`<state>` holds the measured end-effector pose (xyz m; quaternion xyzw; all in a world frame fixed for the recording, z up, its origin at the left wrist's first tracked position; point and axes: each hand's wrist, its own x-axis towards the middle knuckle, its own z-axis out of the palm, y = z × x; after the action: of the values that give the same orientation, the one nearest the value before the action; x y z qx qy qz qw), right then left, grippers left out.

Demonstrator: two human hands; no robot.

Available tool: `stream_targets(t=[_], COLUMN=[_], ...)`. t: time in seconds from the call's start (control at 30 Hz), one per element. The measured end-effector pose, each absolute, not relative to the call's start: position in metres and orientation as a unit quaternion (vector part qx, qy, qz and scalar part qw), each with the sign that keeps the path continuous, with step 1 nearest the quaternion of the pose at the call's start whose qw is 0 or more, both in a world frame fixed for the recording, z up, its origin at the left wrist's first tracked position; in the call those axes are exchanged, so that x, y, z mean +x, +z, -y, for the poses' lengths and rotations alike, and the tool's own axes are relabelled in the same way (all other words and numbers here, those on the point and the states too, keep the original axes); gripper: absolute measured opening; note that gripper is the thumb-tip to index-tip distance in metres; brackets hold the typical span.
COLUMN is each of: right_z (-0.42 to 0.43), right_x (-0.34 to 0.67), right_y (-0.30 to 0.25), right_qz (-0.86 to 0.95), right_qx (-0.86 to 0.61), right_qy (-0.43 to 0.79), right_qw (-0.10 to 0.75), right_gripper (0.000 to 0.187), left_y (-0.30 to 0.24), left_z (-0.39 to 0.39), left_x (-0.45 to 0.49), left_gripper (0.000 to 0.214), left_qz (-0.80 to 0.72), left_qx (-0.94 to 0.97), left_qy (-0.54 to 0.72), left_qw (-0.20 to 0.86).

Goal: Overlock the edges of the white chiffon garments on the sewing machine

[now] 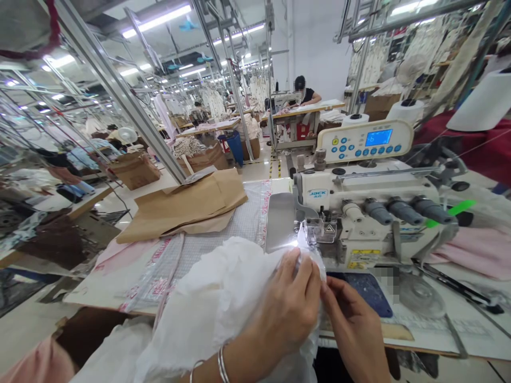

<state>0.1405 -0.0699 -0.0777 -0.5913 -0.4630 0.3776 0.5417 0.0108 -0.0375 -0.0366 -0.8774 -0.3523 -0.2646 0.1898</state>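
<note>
White thin fabric [223, 287] lies bunched over the table's front edge, and its far end reaches the needle area of a white overlock sewing machine [371, 197]. My left hand [289, 303], with silver bangles at the wrist, rests on the fabric just in front of the lit presser foot, fingers bent and pressing on it. To its right, my right hand [353, 322] pinches the fabric's right edge between thumb and fingers. The fingertips of both hands are close together.
Brown paper [191, 205] lies on the table at the left. A control panel [365, 142] tops the machine, with thread cones [481, 101] behind. A metal post [120, 90] slants up on the left. Another person [307, 93] sits at a sewing machine farther back.
</note>
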Motion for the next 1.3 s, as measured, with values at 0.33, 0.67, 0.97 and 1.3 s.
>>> stream_targets(t=[0.33, 0.67, 0.97, 1.3], right_z=[0.087, 0.080, 0.087, 0.084], right_x=[0.138, 0.144, 0.131, 0.130], right_y=[-0.100, -0.098, -0.085, -0.075], right_qz=[0.538, 0.549, 0.462, 0.454], right_qx=[-0.543, -0.576, -0.589, -0.584], right_qy=[0.373, 0.309, 0.391, 0.385], right_qw=[0.525, 0.521, 0.535, 0.552], right_gripper=[0.023, 0.027, 0.035, 0.031], left_y=[-0.028, -0.025, -0.021, -0.016], left_z=[0.035, 0.032, 0.026, 0.023], left_x=[0.016, 0.012, 0.004, 0.003], left_gripper=[0.033, 0.037, 0.028, 0.029], left_qz=[0.360, 0.373, 0.325, 0.331], left_qx=[-0.879, -0.889, -0.884, -0.879], left_qy=[-0.257, -0.232, -0.297, -0.305], left_qw=[0.175, 0.131, 0.158, 0.155])
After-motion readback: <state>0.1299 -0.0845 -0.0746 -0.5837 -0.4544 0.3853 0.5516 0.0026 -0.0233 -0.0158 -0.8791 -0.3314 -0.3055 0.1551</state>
